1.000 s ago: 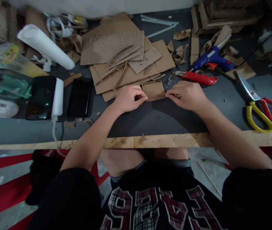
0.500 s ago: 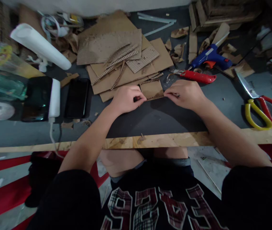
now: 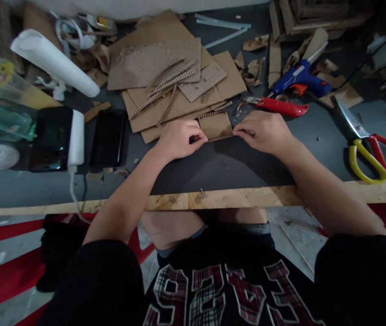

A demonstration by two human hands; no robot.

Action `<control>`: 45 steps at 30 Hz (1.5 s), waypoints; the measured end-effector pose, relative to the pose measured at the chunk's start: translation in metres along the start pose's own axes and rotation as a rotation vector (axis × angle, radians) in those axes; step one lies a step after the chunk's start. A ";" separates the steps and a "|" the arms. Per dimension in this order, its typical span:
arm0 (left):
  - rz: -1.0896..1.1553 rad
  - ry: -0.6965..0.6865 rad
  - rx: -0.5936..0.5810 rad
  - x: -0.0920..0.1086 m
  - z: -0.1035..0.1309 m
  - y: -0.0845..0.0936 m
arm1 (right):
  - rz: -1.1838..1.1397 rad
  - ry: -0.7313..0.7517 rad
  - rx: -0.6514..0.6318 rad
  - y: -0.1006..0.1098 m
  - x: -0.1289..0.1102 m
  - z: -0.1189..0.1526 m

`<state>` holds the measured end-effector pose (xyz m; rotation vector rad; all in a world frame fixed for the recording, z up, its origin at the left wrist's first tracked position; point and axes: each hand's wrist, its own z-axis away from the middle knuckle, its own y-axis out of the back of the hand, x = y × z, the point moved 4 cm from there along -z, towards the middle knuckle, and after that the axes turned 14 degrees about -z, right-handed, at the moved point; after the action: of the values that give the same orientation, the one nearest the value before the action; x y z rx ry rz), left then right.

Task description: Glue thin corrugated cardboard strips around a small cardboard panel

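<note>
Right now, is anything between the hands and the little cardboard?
Nothing visible: the left hand and right hand pinch the little cardboard at its near corners. The red knife lies beyond the right hand, not between.

Before me is a dark grey table (image 3: 193,174) with a pale wooden edge (image 3: 226,198), a whitish wall (image 3: 138,7) behind. Below, red bands (image 3: 12,278) cross the grey floor (image 3: 6,253). My light is dim.

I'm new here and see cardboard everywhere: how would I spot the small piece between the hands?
On the dark grey tabletop, find the stacked flat brown cardboard sheets. At their near side, between the left hand and the right hand, lies a small rectangular brown cardboard piece. Unlike those sheets, it is pinched at both near corners.
</note>
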<state>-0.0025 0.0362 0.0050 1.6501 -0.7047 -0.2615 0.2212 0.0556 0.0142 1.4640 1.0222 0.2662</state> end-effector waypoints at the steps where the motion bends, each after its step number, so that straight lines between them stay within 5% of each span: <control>1: -0.002 0.003 -0.002 0.000 0.000 0.000 | 0.008 -0.003 -0.003 0.000 0.000 0.000; 45: 0.008 0.039 -0.046 -0.001 -0.002 -0.001 | -0.005 -0.030 -0.056 -0.001 0.000 -0.001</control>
<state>-0.0017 0.0383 0.0039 1.6044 -0.6708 -0.2376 0.2204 0.0564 0.0136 1.4108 0.9869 0.2660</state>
